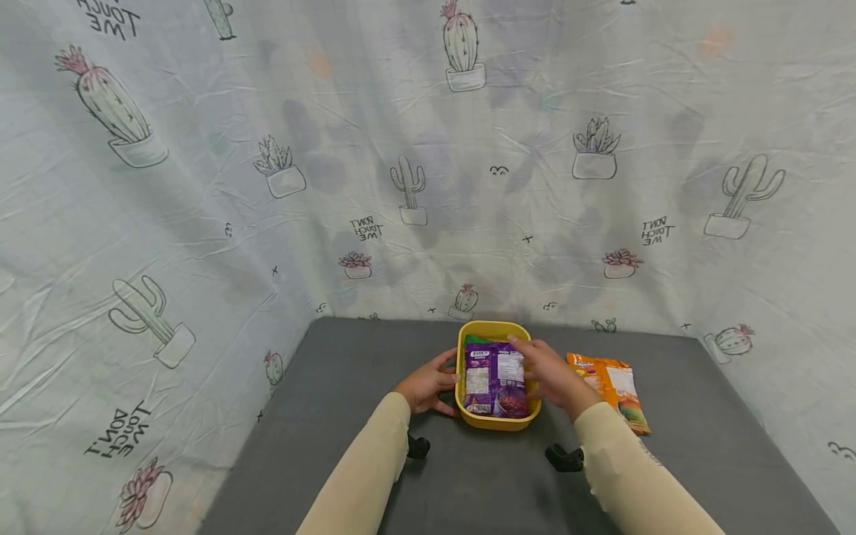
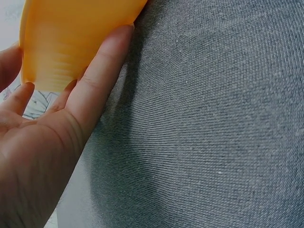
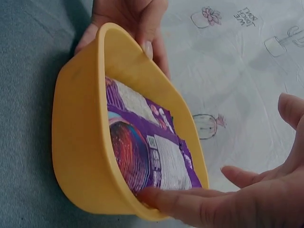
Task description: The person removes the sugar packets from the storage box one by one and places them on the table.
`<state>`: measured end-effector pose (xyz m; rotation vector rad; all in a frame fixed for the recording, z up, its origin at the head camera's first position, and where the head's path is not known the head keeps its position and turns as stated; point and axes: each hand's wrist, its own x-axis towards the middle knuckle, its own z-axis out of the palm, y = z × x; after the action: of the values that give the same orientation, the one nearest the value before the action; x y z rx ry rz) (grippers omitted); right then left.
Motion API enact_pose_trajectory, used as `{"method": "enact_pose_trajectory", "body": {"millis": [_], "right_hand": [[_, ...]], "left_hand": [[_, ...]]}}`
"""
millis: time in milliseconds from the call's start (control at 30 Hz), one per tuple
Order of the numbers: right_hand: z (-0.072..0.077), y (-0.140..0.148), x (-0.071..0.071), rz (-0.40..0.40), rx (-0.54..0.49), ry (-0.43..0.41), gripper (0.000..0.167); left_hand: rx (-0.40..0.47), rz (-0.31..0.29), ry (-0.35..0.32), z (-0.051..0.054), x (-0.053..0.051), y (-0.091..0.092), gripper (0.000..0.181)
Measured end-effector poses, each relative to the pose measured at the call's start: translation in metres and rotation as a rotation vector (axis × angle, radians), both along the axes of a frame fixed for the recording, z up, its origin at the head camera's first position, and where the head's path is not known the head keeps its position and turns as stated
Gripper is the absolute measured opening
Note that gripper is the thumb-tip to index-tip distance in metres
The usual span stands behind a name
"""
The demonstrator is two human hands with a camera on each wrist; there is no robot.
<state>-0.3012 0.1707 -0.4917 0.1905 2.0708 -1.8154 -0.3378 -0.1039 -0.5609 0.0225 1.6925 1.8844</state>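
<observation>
Touching yellow tub (image 1: 498, 423): 2 hands, 1 per side; tub count 1, upright on grey tabletop (image 1: 374, 349).
L hand (image 1: 433, 384): at tub's L wall, digits spread wide along the outside, 1 of them low by tub's base; touches the wall, no wrap-round grip.
R hand (image 1: 551, 371): at tub's R side, wide, digits fairly straight & apart, over the rim; 1 digit dips inside rim by the purple pkt's edge. Pressing on pkt or just beside it: can't tell.
Purple pkt (image 1: 493, 379): 1 seen, inside tub, lying on top, white label panels up, dark round pic toward tub's near R corner.
Green pkt (image 1: 473, 339): 1 seen, also in tub, mostly hidden under purple, only a strip out at tub's far end. No. of pkts beneath: can't tell.
Orange pkt (image 1: 614, 379): 1, outside, R of tub, flat on tabletop, partly behind R sleeve (image 1: 635, 461).
Sleeves: 2, cream, incl. L sleeve (image 1: 364, 468), both on wearer's side of tub.
Black items (image 1: 565, 458): 2, 1 per wrist, nearer wearer than tub.
Curtain (image 1: 428, 111): white, behind tub & out to both sides, potted-cactus pics, 4 mirrored text prints in head view.
</observation>
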Motion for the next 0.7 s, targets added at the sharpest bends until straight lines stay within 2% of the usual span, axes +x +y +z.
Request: {"method": "enact_pose_trajectory", "body": {"millis": [133, 300, 700], "right_hand": [[0.0005, -0.0042, -0.0023, -0.013, -0.001, -0.019, 0.116], [-0.0004, -0.0073, -0.0056, -0.011, -0.013, -0.031, 0.112], [-0.0038, -0.0098, -0.0084, -0.029, 0.005, -0.026, 0.107]], "left_hand": [[0.015, -0.007, 0.001, -0.0028, -0.0016, -0.0003, 0.073], [0.031, -0.014, 0.004, -0.0063, -0.0036, -0.0007, 0.073], [0.028, -0.017, 0.001, -0.0070, -0.0052, -0.0008, 0.071]]}}
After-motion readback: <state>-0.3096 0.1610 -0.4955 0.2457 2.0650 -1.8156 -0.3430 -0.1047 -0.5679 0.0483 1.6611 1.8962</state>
